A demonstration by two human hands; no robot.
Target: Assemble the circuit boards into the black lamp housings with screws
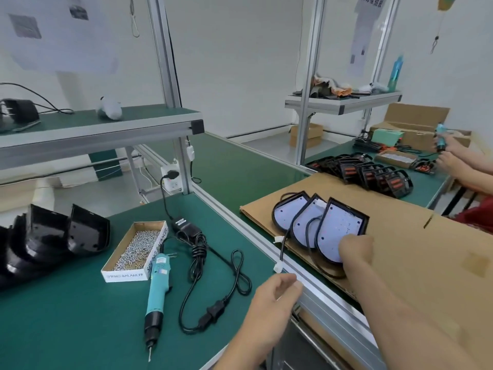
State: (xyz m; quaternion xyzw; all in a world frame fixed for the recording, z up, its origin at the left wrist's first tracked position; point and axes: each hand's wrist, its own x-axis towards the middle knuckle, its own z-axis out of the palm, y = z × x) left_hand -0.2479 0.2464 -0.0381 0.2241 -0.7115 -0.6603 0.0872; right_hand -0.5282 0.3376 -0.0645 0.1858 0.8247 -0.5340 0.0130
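in the head view we reach our right hand (356, 252) onto the nearest assembled lamp (337, 231), fingers grasping its rounded lower edge; we judge this is to set it in line with two others overlapping on the cardboard sheet (426, 252). our left hand (277, 295) hovers over the bench edge, fingers loosely curled, holding nothing. the lamp shows a pale circuit board seated in a black d-shaped housing, with a black cable looping out. empty housings (53, 236), the screw box (136, 251) and the electric screwdriver (157, 292) lie on the green mat.
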